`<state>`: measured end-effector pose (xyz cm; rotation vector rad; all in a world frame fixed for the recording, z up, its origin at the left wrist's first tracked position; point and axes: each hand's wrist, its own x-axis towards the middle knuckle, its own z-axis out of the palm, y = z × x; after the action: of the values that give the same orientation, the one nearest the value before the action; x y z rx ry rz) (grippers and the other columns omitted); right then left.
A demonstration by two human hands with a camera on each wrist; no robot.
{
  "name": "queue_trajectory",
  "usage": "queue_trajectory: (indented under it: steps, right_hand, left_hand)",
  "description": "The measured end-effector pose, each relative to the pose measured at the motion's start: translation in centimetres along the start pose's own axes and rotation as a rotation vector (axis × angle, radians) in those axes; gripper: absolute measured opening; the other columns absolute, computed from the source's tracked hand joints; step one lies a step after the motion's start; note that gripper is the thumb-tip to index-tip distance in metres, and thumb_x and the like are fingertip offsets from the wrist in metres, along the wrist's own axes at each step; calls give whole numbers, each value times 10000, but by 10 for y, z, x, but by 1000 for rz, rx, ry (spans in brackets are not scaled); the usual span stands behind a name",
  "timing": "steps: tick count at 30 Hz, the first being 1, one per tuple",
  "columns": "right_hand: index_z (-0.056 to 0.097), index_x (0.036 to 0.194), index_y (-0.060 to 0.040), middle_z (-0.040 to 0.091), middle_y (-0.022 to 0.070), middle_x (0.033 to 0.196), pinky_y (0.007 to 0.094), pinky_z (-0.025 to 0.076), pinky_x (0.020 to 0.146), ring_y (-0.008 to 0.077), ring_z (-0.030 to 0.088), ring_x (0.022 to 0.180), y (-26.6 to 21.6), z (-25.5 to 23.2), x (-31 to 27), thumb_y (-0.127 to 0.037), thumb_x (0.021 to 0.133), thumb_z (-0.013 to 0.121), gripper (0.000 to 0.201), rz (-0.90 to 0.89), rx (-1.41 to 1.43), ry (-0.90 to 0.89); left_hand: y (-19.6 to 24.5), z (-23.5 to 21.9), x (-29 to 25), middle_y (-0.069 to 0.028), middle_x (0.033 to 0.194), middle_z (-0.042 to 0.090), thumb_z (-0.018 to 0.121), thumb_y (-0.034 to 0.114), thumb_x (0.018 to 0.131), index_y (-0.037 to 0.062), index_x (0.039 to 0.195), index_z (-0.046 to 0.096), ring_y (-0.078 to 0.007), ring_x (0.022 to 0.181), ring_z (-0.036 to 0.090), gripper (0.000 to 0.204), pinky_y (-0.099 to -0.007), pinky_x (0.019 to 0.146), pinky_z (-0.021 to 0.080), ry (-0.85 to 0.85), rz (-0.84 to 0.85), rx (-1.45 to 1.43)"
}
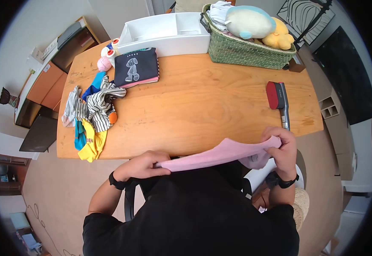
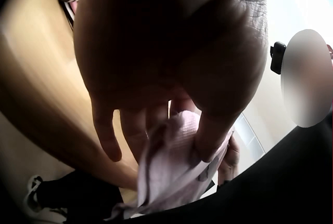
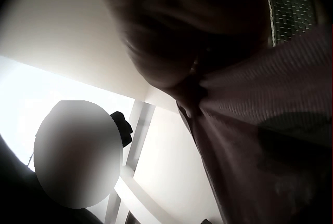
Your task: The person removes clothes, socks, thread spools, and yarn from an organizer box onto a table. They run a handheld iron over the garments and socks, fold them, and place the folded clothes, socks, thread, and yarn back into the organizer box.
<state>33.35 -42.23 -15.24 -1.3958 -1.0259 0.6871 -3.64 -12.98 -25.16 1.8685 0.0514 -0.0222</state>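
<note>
A pink garment (image 1: 215,155) with ribbed fabric is stretched between both hands, in front of the table's near edge. My left hand (image 1: 149,164) pinches its left end between thumb and fingers; the left wrist view shows the thumb pressed on the pink cloth (image 2: 174,154). At the other end my right hand (image 1: 283,149) grips a bunched edge, held a little higher than the left end. Part of the cloth hangs below the right hand, with a dark print showing on it. In the right wrist view the fabric (image 3: 234,146) fans out from the fingers.
On the table's left lies a heap of clothes (image 1: 102,104), with a yellow piece (image 1: 93,143) over the front edge. Behind it are a folded dark shirt (image 1: 137,68), a white divided bin (image 1: 164,45) and a green basket (image 1: 247,53) with plush toys. A red-and-grey handheld tool (image 1: 279,98) lies right.
</note>
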Motion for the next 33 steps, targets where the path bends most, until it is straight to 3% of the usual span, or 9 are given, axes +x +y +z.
queue_trajectory:
  steps: [4,10,13,15,18,22,25,27,33]
  right_hand:
    - [725,982,-35,719,1,968,254,505,770,78,660,885,7,-19,21,14,880,877,189,63,-56,30]
    - [715,1049,-57,712,-45,969,231,479,722,26,628,856,1,-48,114,-68,923,939,257,64,-326,-161]
    - [716,1044,-55,713,-52,969,226,476,735,24,623,860,-6,-52,149,-87,935,945,255,37,-243,-140]
    - [718,1046,-50,713,-52,976,225,474,744,24,619,859,-15,-50,177,-102,943,943,253,-68,-255,-98]
    - [722,1049,-36,711,-41,972,234,481,766,34,620,869,-24,-42,182,-96,945,930,239,-235,-292,-22]
    - [729,1055,-16,698,-7,950,281,521,815,82,644,913,-15,-41,153,-29,906,890,219,-381,-608,17]
    - [737,1050,-11,711,127,967,412,570,840,317,719,941,12,-29,111,-9,868,853,216,-421,-829,-62]
    - [737,1033,-16,692,166,957,468,574,839,399,699,982,40,-23,79,-22,852,872,226,-329,-933,-185]
    - [750,1012,-58,719,134,965,485,570,866,393,699,999,98,-20,26,-50,829,902,237,-123,-889,-307]
  left_hand:
    - [11,-36,-18,-89,929,795,876,150,1050,7,1127,797,-160,865,750,180,-326,787,577,317,-114,86]
    - [80,-121,13,-38,910,800,897,160,1021,0,1105,833,-89,825,697,191,-292,754,565,729,21,390]
    - [113,-166,33,5,970,802,858,170,1069,-1,1125,847,-71,869,697,181,-280,772,562,808,-99,384]
    - [118,-195,43,8,989,807,839,157,1089,-6,1134,853,-60,890,701,170,-286,786,569,879,272,323]
    - [139,-202,39,-36,984,817,822,95,1069,-25,1155,849,-95,900,736,150,-294,808,585,930,385,473]
    - [140,-168,11,-131,981,810,791,-30,956,-47,1155,837,-261,915,796,205,-345,834,612,760,321,903]
    - [101,-128,-1,-126,979,791,782,-39,830,18,1033,829,-351,915,773,216,-443,795,609,504,426,946]
    - [68,-90,-8,-123,967,771,796,43,801,28,1033,822,-338,914,764,234,-439,809,590,392,351,881]
    - [0,-4,-25,-79,963,759,885,71,767,61,999,823,-308,919,761,241,-461,803,607,166,226,758]
